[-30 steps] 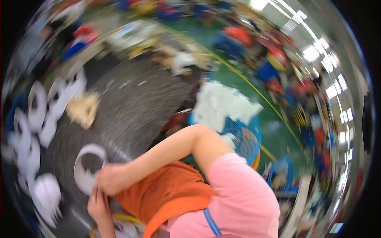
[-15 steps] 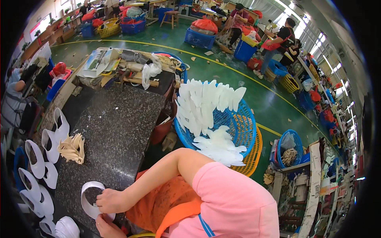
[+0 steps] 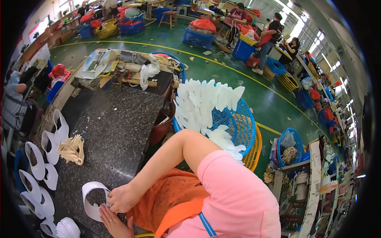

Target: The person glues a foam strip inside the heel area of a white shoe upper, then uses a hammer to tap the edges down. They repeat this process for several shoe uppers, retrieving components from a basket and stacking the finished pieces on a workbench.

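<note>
A white curved band (image 3: 90, 211), looped like a shoe upper, stands near the front edge of the dark stone tabletop (image 3: 115, 119). My right hand (image 3: 122, 197) pinches its right side between bent fingers. Below that, my left hand (image 3: 115, 222) lies with straightened fingers against the band's lower end, its thumb apart. A small pale bit shows inside the loop; I cannot make out what it is. Along the table's left side stand several similar white bands (image 3: 36, 162). A bundle of beige strips (image 3: 72, 150) lies beside them, and a stack of white pieces (image 3: 67, 228) sits at the lower left.
Right of the table, a blue mesh basket (image 3: 247, 119) holds many white sole-shaped pieces (image 3: 194, 103), above a yellow basket (image 3: 257, 152). Papers, tools and a plastic bag (image 3: 149, 73) clutter the table's far end. Other people (image 3: 272, 37) work beyond the green floor.
My left hand has come up and its fingers have straightened along the band. My right hand has shifted slightly right and up, and the band has turned a little.
</note>
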Demonstrator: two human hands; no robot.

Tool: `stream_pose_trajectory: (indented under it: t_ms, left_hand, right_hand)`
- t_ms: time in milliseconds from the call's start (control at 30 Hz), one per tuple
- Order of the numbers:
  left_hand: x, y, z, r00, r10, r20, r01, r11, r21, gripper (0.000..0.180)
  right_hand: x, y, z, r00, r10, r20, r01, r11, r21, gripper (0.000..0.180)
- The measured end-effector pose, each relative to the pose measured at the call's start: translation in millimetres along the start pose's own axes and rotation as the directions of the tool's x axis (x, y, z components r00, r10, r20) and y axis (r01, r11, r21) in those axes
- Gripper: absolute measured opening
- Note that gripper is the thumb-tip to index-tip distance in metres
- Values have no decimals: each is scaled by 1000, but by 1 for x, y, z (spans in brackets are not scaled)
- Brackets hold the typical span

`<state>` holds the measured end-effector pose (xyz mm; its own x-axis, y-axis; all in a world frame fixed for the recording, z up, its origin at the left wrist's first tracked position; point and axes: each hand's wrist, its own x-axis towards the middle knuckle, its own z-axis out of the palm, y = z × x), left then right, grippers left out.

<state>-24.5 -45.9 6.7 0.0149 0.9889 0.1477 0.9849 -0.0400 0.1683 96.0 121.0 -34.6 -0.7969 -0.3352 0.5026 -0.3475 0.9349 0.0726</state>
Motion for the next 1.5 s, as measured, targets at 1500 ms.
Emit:
stream_pose_trajectory:
  t_ms: [1500]
  left_hand:
    - [41, -4, 29, 987, 151, -54, -135, 965, 224, 44]
  right_hand:
    - [38, 39, -47, 649, -218, 729, 571, 773, -278, 25]
